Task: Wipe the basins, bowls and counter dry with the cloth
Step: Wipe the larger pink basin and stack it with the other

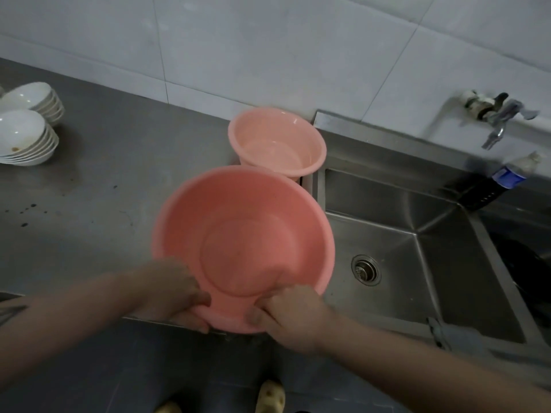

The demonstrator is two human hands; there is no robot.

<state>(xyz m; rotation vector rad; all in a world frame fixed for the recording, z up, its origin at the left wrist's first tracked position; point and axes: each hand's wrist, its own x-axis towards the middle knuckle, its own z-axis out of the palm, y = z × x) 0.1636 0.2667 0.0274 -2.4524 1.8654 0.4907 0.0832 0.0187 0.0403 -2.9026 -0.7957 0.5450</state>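
A large pink basin (238,231) is held at the counter's front edge, tilted toward me. My left hand (176,296) grips its near rim on the left, and my right hand (286,317) grips the near rim on the right. A smaller pink basin (277,141) stands upright behind it on the grey counter (119,174). Two stacks of white bowls (26,129) sit at the far left of the counter. A grey cloth (456,335) hangs over the sink's front edge at the right, apart from both hands.
A steel sink (402,248) with a drain lies right of the basins. A tap (495,120) juts from the tiled wall above it. A bottle (510,174) and a dark rack stand at the sink's back right. Dark spots mark the counter's left part.
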